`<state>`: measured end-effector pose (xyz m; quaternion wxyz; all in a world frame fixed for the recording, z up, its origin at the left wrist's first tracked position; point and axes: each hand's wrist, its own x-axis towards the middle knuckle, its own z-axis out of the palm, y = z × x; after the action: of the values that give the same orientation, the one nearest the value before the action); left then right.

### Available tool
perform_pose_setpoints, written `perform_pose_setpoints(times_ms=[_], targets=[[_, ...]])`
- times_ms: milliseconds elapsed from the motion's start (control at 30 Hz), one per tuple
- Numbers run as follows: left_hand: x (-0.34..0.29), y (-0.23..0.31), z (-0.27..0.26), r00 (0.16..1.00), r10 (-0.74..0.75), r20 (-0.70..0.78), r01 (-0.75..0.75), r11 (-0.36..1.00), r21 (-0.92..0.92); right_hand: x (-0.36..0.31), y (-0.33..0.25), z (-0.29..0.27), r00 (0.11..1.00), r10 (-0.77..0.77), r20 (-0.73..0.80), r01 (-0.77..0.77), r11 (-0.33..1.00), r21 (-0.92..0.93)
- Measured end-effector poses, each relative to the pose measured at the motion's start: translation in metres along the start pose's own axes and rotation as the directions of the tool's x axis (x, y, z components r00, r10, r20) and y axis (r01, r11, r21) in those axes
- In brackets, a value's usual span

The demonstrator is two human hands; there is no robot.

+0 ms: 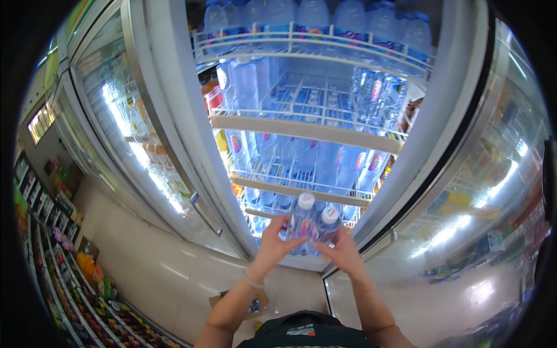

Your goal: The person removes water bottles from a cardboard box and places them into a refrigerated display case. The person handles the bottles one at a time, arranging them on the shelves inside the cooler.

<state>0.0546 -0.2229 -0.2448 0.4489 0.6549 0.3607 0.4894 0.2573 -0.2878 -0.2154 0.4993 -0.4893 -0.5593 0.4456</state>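
Observation:
Two clear water bottles with white caps are held upright, side by side, in front of an open drinks fridge. My left hand (pixel 278 236) is wrapped round the left water bottle (pixel 300 219). Closed on the right water bottle (pixel 326 227) is my right hand (pixel 341 250). Behind them, the fridge's wire shelves (pixel 319 134) carry more bottles. The middle shelf has bottles (pixel 246 81) on its left and more clear bottles (pixel 377 95) on its right, with bare wire between.
Larger bottles (pixel 313 17) fill the top shelf. The glass door (pixel 452 191) stands swung open on my right; a closed fridge door (pixel 139 127) is on the left. An open cardboard box (pixel 255 307) sits on the tiled floor near me. Stocked store shelves (pixel 64 278) line the lower left.

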Motion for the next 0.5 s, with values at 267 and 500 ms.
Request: perform_pose_setpoints(times_ms=[267,500], targets=[[0.144,0.148,0.047,0.832,0.550,-0.067,-0.554,0.826,-0.107,0.033,-0.132,-0.036,0.632,-0.637,-0.441,0.518,0.771,-0.371],[0.230,0.164,0.109,0.764,0.645,-0.024,-0.625,0.730,-0.277,0.067,-0.140,-0.075,0.224,-0.898,-0.380,0.693,0.420,-0.586]])
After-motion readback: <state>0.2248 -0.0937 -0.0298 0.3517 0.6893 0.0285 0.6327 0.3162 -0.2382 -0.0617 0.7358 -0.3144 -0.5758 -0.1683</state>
